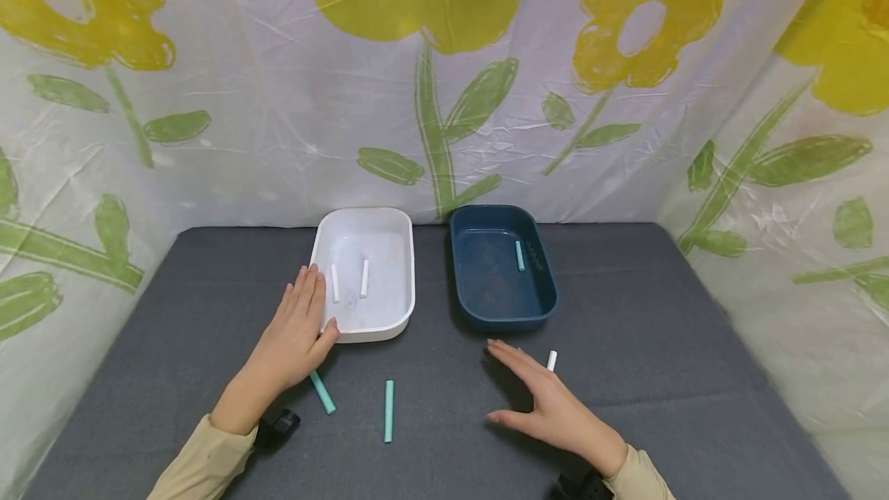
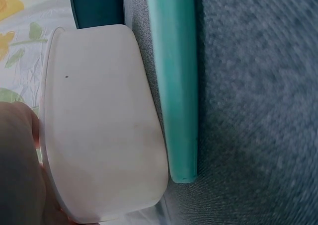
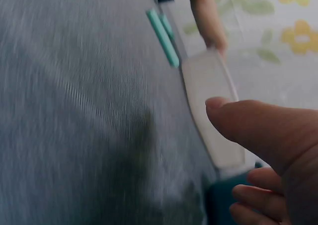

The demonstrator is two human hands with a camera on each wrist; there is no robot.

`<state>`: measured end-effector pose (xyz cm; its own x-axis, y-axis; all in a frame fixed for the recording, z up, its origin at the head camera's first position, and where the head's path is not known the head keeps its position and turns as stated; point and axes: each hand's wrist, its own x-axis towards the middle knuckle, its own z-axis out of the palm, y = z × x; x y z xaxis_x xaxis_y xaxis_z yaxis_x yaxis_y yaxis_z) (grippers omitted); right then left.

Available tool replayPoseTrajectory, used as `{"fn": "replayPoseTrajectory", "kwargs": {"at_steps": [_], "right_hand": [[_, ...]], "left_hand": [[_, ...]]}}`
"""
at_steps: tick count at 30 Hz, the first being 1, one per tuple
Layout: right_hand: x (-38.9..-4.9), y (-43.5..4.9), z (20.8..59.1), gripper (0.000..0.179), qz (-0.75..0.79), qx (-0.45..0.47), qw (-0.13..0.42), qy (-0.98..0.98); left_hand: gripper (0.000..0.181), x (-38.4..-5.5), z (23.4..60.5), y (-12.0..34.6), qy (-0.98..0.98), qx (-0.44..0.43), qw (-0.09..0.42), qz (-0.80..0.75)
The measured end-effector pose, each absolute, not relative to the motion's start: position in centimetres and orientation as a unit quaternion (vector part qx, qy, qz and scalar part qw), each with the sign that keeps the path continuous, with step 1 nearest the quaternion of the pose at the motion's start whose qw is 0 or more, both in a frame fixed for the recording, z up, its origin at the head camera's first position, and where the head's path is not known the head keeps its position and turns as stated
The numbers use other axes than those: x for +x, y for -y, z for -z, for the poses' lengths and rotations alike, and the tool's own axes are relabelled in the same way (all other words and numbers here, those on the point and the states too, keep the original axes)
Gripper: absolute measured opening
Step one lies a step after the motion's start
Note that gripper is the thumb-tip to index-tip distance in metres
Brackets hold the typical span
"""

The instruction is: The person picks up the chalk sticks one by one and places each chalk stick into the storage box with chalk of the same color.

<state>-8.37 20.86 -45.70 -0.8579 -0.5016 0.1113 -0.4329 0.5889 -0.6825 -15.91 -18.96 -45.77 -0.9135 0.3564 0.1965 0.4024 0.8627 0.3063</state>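
The person's left hand (image 1: 288, 338) lies along the left rim of a white, rounded rectangular tray (image 1: 389, 307), its fingers straight and side by side, the thumb spread toward the tray's near-left corner; it touches the tray without curling round anything I can make out. The right hand (image 1: 549, 411) is well open, thumb apart from its extended fingers, holding nothing, over the tabletop (image 1: 444, 461) just near of a dark blue, rounded rectangular tray (image 1: 486, 284). A white, slim chalk-like stick (image 1: 552, 359) shows beyond that hand, partly hidden by it.

Two more white sticks (image 1: 364, 279) lie inside the white tray, toward its left. One mint-green, slim chalk-like stick (image 1: 519, 256) sits in the blue tray, toward its right side. Two other mint-green sticks (image 1: 388, 411) rest on the dark grey cloth between the hands, one partly under the left hand, the other farther right.

The trays stand side by side at the far edge, white to the left. Behind hangs a pale sheet (image 1: 278, 99) printed with yellow flowers.
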Motion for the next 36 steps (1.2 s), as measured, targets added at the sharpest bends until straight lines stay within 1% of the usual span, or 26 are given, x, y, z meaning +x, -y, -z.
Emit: {"fn": "replayPoseTrajectory", "kwargs": {"at_steps": [5, 11, 16, 23, 29, 36], "right_hand": [[-9.1, -22.3, 46.1, 0.100, 0.380, -0.226, 0.039, -0.896], [-9.6, -24.2, 46.7, 0.101, 0.382, -0.209, 0.018, -0.900], [-9.8, -25.8, 47.7, 0.105, 0.369, -0.176, -0.006, -0.913], [-9.8, -27.2, 48.5, 0.113, 0.345, -0.200, -0.005, -0.917], [-9.7, -27.4, 48.7, 0.111, 0.353, -0.197, -0.010, -0.915], [-9.9, -27.7, 49.2, 0.103, 0.332, -0.202, -0.045, -0.920]], "left_hand": [[0.071, -15.8, 45.7, 19.0, 0.963, -0.197, 0.065, 0.173], [0.071, -15.8, 45.6, 19.0, 0.964, -0.197, 0.063, 0.170], [0.071, -15.9, 45.8, 19.0, 0.963, -0.198, 0.065, 0.171], [0.071, -16.1, 46.0, 19.0, 0.963, -0.198, 0.069, 0.170], [0.071, -16.1, 46.0, 19.0, 0.963, -0.197, 0.064, 0.171], [0.071, -16.0, 46.1, 19.1, 0.964, -0.196, 0.069, 0.165]]}}
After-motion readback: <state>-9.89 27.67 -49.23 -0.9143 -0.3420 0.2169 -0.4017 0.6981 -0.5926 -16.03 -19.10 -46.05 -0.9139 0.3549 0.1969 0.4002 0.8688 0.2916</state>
